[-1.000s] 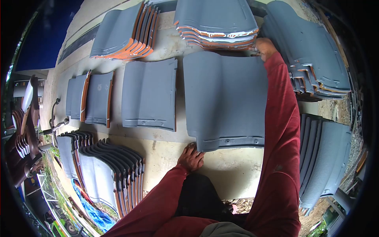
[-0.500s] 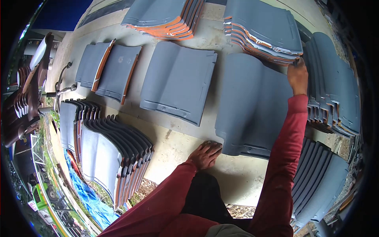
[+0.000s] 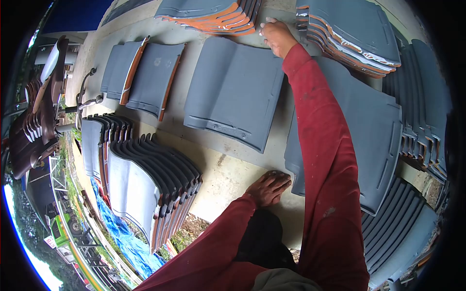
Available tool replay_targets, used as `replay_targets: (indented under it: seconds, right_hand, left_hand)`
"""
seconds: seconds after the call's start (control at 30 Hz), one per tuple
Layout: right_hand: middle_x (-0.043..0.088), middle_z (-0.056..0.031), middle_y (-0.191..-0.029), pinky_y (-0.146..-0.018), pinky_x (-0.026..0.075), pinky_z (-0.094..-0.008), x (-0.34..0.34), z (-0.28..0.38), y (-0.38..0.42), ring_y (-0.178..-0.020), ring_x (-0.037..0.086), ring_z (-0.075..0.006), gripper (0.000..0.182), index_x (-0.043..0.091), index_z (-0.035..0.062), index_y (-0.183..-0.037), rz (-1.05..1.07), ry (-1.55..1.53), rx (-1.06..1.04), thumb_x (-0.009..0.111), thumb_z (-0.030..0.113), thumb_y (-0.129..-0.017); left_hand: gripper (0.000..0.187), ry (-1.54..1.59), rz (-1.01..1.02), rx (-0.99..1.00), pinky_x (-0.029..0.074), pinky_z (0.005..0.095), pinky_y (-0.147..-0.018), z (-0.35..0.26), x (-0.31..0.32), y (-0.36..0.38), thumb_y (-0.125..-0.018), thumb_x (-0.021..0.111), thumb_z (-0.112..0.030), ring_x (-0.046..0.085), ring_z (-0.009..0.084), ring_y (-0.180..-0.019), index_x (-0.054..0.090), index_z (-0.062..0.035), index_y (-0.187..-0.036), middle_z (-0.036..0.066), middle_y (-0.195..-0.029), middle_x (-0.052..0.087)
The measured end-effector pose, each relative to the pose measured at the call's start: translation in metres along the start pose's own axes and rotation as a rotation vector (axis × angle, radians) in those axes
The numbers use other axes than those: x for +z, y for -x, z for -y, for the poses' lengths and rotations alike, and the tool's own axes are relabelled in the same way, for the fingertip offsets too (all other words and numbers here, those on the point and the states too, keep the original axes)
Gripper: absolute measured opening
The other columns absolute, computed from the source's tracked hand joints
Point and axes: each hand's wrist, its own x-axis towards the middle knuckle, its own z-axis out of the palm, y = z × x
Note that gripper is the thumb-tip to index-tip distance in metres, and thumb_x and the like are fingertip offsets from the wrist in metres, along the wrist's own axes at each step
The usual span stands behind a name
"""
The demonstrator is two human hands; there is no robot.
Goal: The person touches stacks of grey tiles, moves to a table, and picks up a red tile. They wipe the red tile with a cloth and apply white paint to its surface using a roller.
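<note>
My right hand (image 3: 277,38) reaches to the back of the table, with curled fingers between the two back stacks. Its fingertips show pale marks; what it holds, if anything, is too small to make out. Just below it lies a grey roof tile (image 3: 233,92), flat, with a wavy profile. Another grey roof tile (image 3: 374,131) lies to the right, partly hidden beneath my right sleeve. My left hand (image 3: 270,188) rests on the pale table surface (image 3: 233,167), fingers lying down on it, by the near left corner of that right tile.
Stacks of tiles with orange edges stand at the back, one in the middle (image 3: 213,19) and one at right (image 3: 352,36). More upright tiles (image 3: 155,179) stand front left. Leaning tiles (image 3: 400,228) line the right. Smaller tile pieces (image 3: 150,72) lie left, near a blue tarp (image 3: 128,247).
My right hand has moved left, from the right tile's far right corner to the gap between the back stacks. The right tile now sits turned. My left hand stays on the table.
</note>
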Motion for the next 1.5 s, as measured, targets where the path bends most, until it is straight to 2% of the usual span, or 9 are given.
replay_targets:
  seconds: [0.33, 0.4, 0.53, 0.6, 0.63, 0.77, 0.83, 1.17, 1.5]
  right_hand:
    - [0.056, -0.0172, -0.142, -0.118, 0.036, -0.0431, -0.005, 0.005, 0.001, -0.133, 0.052, -0.0328, 0.060, 0.041, 0.0005, -0.154, 0.124, 0.006, 0.192, 0.061, 0.015, -0.099]
    - [0.061, -0.0072, -0.143, -0.120, 0.034, -0.0538, -0.002, 0.013, -0.004, -0.131, 0.056, -0.0197, 0.069, 0.032, 0.0071, -0.161, 0.062, 0.034, 0.107, 0.057, 0.003, -0.097]
    - [0.063, -0.0031, -0.143, -0.116, 0.037, -0.0510, -0.012, 0.022, 0.009, -0.128, 0.057, -0.0174, 0.066, 0.032, 0.0053, -0.161, 0.205, -0.005, 0.111, 0.052, 0.000, -0.098]
    - [0.067, -0.0072, -0.126, -0.076, 0.042, -0.0324, -0.009, 0.021, 0.015, -0.104, 0.064, -0.0141, 0.060, 0.044, -0.0004, -0.153, 0.181, -0.027, 0.050, 0.066, 0.021, -0.102]
    - [0.067, -0.0072, -0.126, -0.076, 0.042, -0.0324, -0.008, 0.021, 0.017, -0.104, 0.064, -0.0141, 0.060, 0.044, -0.0004, -0.153, 0.178, -0.028, 0.045, 0.066, 0.021, -0.102]
    - [0.067, -0.0083, -0.126, -0.086, 0.048, -0.0340, -0.007, 0.027, 0.025, -0.107, 0.064, -0.0162, 0.058, 0.043, 0.0000, -0.155, 0.170, -0.011, 0.042, 0.062, 0.023, -0.105]
    - [0.057, 0.0013, -0.152, -0.110, 0.040, -0.0471, -0.010, 0.032, 0.024, -0.126, 0.058, -0.0159, 0.066, 0.031, 0.0072, -0.162, 0.245, 0.058, 0.126, 0.048, -0.003, -0.098]
    - [0.044, -0.0009, -0.164, -0.108, 0.041, -0.0479, -0.005, 0.027, 0.015, -0.133, 0.055, -0.0182, 0.070, 0.029, 0.0121, -0.164, 0.298, 0.141, 0.062, 0.052, 0.003, -0.099]
    - [0.034, -0.0107, -0.169, -0.114, 0.038, -0.0523, -0.005, 0.033, 0.019, -0.143, 0.047, -0.0293, 0.082, 0.023, 0.0149, -0.166, 0.356, 0.108, 0.029, 0.054, 0.000, -0.092]
  left_hand:
    - [0.026, 0.016, -0.089, 0.022, 0.044, 0.0484, -0.114, 0.001, 0.003, -0.002, -0.084, 0.064, -0.028, 0.054, 0.0245, -0.130, 0.073, -0.0158, -0.104, 0.003, -0.137, 0.063]
    - [0.024, 0.005, -0.094, 0.023, 0.045, 0.0486, -0.114, 0.003, 0.001, -0.002, -0.084, 0.064, -0.028, 0.056, 0.0244, -0.129, 0.073, -0.0156, -0.102, 0.003, -0.136, 0.064]
    - [0.024, 0.036, -0.116, 0.027, 0.045, 0.0493, -0.113, 0.002, 0.004, -0.002, -0.083, 0.065, -0.027, 0.056, 0.0244, -0.128, 0.072, -0.0145, -0.102, 0.004, -0.133, 0.064]
    - [0.025, 0.037, -0.128, 0.033, 0.046, 0.0496, -0.113, 0.003, 0.004, -0.002, -0.083, 0.065, -0.027, 0.055, 0.0244, -0.129, 0.072, -0.0143, -0.103, 0.004, -0.132, 0.064]
    - [0.026, 0.034, -0.107, 0.031, 0.045, 0.0498, -0.113, 0.002, 0.003, -0.002, -0.083, 0.065, -0.027, 0.055, 0.0248, -0.129, 0.072, -0.0141, -0.104, 0.004, -0.132, 0.064]
    - [0.027, 0.006, -0.072, 0.036, 0.045, 0.0515, -0.113, 0.003, 0.005, 0.000, -0.083, 0.066, -0.029, 0.055, 0.0263, -0.128, 0.074, -0.0140, -0.105, 0.004, -0.131, 0.064]
    - [0.028, -0.004, -0.071, 0.045, 0.045, 0.0528, -0.113, 0.002, 0.003, -0.001, -0.083, 0.067, -0.030, 0.055, 0.0275, -0.128, 0.074, -0.0142, -0.106, 0.004, -0.131, 0.064]
    - [0.041, -0.011, 0.040, 0.008, 0.042, 0.0501, -0.115, 0.003, 0.013, 0.010, -0.088, 0.060, -0.031, 0.051, 0.0241, -0.137, 0.069, -0.0142, -0.125, 0.005, -0.148, 0.056]
    - [0.031, -0.038, 0.055, 0.023, 0.044, 0.0524, -0.113, 0.006, 0.021, 0.017, -0.088, 0.063, -0.030, 0.051, 0.0263, -0.137, 0.073, -0.0155, -0.113, 0.006, -0.143, 0.060]
